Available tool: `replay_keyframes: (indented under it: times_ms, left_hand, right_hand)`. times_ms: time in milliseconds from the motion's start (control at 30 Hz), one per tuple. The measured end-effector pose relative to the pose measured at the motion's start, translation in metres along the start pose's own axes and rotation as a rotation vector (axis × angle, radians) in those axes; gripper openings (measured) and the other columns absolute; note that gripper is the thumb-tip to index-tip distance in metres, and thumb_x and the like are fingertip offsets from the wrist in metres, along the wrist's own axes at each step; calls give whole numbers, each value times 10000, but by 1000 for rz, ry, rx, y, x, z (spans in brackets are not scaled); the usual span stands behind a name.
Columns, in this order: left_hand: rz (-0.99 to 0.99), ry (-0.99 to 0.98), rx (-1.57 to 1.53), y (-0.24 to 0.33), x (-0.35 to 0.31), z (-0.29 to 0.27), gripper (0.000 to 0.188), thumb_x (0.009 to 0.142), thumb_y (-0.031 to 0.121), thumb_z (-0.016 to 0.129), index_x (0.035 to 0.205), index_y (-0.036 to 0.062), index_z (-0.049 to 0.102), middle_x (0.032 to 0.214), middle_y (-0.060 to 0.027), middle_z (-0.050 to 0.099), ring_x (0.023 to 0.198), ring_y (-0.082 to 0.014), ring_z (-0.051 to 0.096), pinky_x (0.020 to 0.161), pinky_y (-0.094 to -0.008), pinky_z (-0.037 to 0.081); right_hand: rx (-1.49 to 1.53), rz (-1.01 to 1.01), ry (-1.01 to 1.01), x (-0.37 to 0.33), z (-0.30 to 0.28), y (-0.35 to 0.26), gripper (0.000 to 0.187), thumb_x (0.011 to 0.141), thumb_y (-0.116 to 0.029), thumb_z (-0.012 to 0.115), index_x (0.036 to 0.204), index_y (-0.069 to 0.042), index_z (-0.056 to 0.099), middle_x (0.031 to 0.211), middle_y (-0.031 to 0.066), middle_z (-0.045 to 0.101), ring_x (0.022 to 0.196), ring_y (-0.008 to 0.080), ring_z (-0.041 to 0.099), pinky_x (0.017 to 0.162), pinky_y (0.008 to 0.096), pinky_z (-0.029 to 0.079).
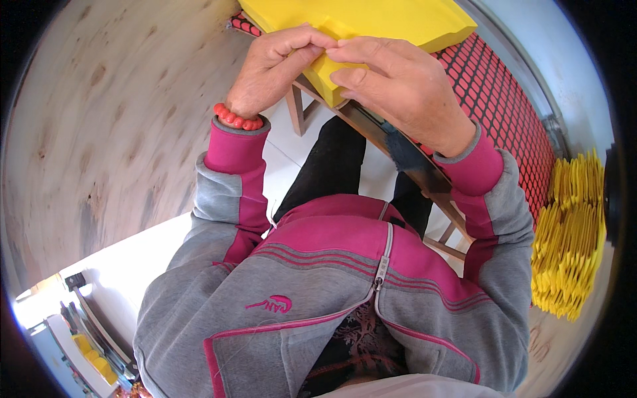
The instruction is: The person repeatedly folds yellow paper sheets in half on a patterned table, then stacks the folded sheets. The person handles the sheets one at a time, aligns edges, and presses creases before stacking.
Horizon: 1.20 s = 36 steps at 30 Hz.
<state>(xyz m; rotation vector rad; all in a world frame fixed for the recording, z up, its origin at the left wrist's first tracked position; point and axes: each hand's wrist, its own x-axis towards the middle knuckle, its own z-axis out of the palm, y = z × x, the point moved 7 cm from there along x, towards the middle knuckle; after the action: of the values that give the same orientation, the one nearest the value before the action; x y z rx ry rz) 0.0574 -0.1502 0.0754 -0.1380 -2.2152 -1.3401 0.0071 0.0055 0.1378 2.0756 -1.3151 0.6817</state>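
Note:
A large bright yellow folded sheet [378, 21], perhaps paper or thin card, lies at the far edge of the view. One corner of it hangs down over the table's near edge. My left hand [269, 65] pinches the sheet, thumb against index finger, and a red bead bracelet circles that wrist. Close against it, my right hand [405, 86] grips the same sheet with bent fingers. The fingertips of both hands nearly meet. What lies exactly between the fingertips is hidden.
A red and black patterned cover [494, 86] spreads over the wooden-framed table under the sheet. Stacked folded yellow pieces [570, 239] stand at the right. A mottled wooden board [119, 132] fills the left side. Below it, a shelf or box with yellow items [96, 358] shows.

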Motion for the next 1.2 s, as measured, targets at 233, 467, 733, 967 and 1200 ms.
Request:
replay_keyframes:
  times_ms: [233, 467, 733, 967, 1200]
  left_hand:
    - [29, 51, -33, -3, -2, -2, 219, 1025, 58, 502, 1144, 5, 678, 1029, -30, 699, 972, -104, 633, 877, -245, 496]
    - [42, 41, -43, -4, -2, -4, 239, 1011, 65, 505, 1175, -3, 665, 1057, -40, 695, 1001, -104, 626, 894, -244, 484]
    - [35, -61, -18, 1, 0, -11, 184, 957, 36, 532, 1090, 1, 654, 1017, -29, 664, 977, -108, 601, 898, -252, 469]
    - [57, -66, 114, 6, 0, -8, 128, 926, 32, 659, 1052, 13, 647, 998, -22, 673, 944, -117, 612, 884, -267, 473]
    - [11, 82, -86, -3, -2, -7, 86, 980, 110, 666, 1020, 35, 660, 901, 22, 648, 828, -58, 594, 706, -215, 501]
  right_hand:
    - [62, 97, 21, -15, 20, 11, 97, 821, -90, 651, 910, -52, 639, 1166, 64, 689, 1084, 256, 666, 855, 360, 534]
    - [143, 166, 108, -17, 25, 18, 124, 817, -49, 693, 936, -35, 658, 1114, 73, 714, 1069, 275, 679, 883, 374, 546]
    - [338, 374, 110, -21, 30, 26, 112, 874, -38, 711, 967, -28, 650, 1064, 134, 708, 1061, 308, 680, 886, 363, 536]
    - [350, 412, 161, -22, 30, 29, 157, 852, -89, 723, 983, -53, 644, 1040, 122, 696, 968, 312, 677, 811, 377, 536]
    - [196, 370, 245, -23, 20, 27, 170, 825, -110, 748, 958, -76, 647, 1068, 84, 706, 944, 295, 684, 777, 359, 541]
